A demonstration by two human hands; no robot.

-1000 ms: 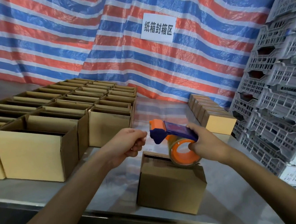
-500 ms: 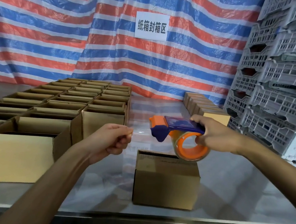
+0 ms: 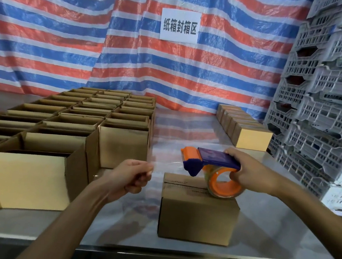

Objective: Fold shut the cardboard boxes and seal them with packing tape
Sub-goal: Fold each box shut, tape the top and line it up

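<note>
A closed cardboard box (image 3: 197,215) is observed standing on a steel table (image 3: 270,239) near its front edge. A tape dispenser (image 3: 211,160) is gripped by the right hand (image 3: 251,172) and held over the box top; contact cannot be confirmed. A clear strip of tape (image 3: 166,164) is pinched by the left hand (image 3: 130,175) and drawn out leftward from the dispenser head. Open boxes (image 3: 29,180) are ranked in rows at the left. Sealed boxes (image 3: 250,138) are lined up at the far right, beside stacked grey crates (image 3: 323,123). A striped tarpaulin (image 3: 49,34) bearing a white sign (image 3: 180,25) is hung behind.
</note>
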